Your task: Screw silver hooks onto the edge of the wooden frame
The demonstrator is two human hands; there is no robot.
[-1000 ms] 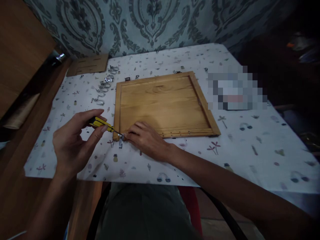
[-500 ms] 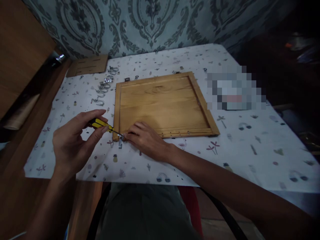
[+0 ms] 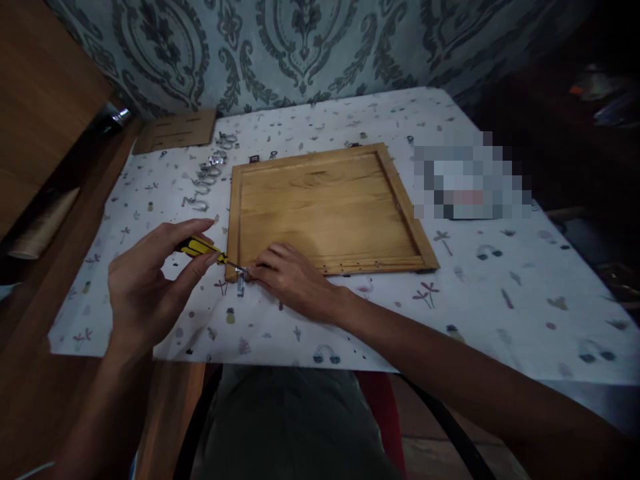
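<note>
My left hand [image 3: 155,280] grips a yellow-and-black screwdriver [image 3: 197,247] by its handle, thumb and fingers around it. The blade slants down to the right, its tip at a small shiny metal fitting [image 3: 241,283] by the near-left corner of a framed wooden panel [image 3: 320,207]. The fitting juts past the panel's near edge over the tablecloth. Resting on the near edge, my right hand [image 3: 285,277] has its curled fingertips pinched against the fitting. Those fingertips hide part of it, and any screw there is too small to make out.
Several more metal fittings [image 3: 203,183] lie in a row left of the panel. Behind them is a flat piece of cardboard [image 3: 175,130]. A blurred-out object [image 3: 465,187] sits on the right of the patterned tablecloth [image 3: 480,293]. A wooden cabinet [image 3: 45,87] borders the left side.
The screwdriver handle has turned slightly in my left hand, which has shifted a touch to the right. My right hand and the panel stay put.
</note>
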